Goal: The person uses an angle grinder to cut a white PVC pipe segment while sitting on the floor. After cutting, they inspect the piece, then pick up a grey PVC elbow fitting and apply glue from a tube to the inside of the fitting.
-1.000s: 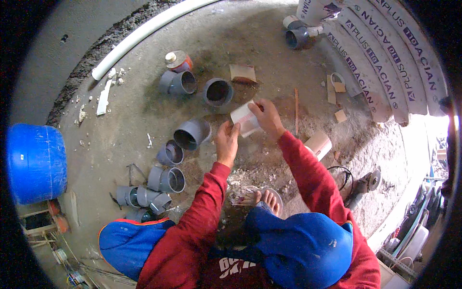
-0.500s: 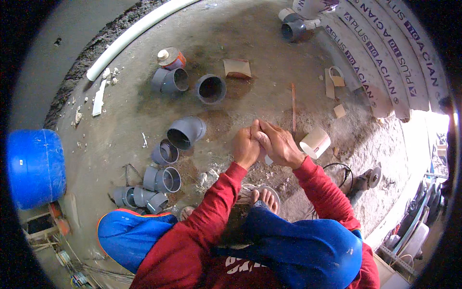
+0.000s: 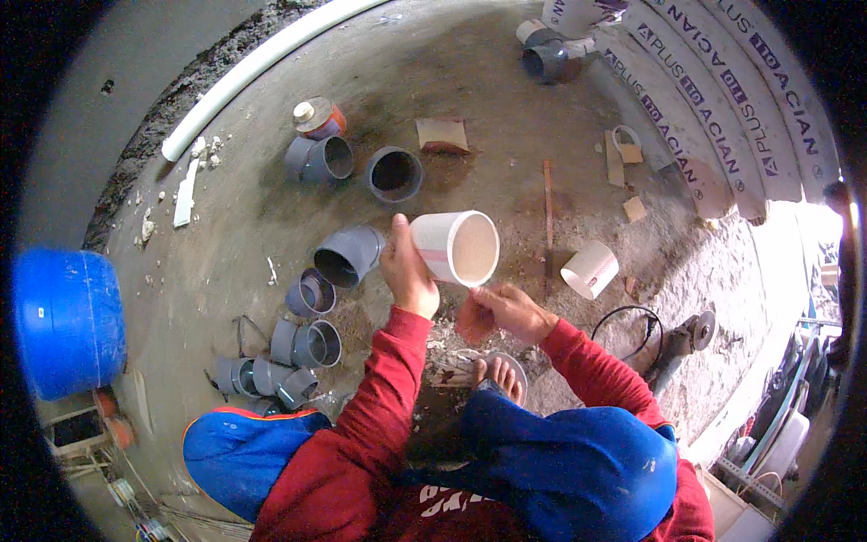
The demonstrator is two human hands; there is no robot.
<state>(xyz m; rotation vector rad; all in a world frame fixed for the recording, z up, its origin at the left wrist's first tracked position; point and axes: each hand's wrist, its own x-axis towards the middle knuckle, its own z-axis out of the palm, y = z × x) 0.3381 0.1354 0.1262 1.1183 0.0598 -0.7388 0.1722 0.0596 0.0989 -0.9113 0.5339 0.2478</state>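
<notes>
My left hand [image 3: 408,271] grips a short white pipe piece [image 3: 452,248] from its left side. The pipe lies sideways in the air, its open end facing right and toward me. Just under that rim, my right hand [image 3: 510,312] is closed, thumb and fingers pinched together. A blurred reddish-brown patch hangs below those fingers; its kind is unclear. On the floor beyond my left hand sits a grey elbow fitting [image 3: 348,256]. A second white pipe piece [image 3: 591,269] lies to the right of my right hand.
Several grey fittings [image 3: 307,343] lie at the left, with a glue can [image 3: 318,117] farther off. A blue barrel [image 3: 70,321] stands at the left edge. An angle grinder [image 3: 682,348] with its cable lies right. Wrapped pipes [image 3: 722,117] are stacked far right; a long white pipe [image 3: 244,68] runs far left.
My hands were clasped together, with no white pipe piece visible in them. Now they are apart, the left raised leftward holding the pipe piece and the right lower, by its rim.
</notes>
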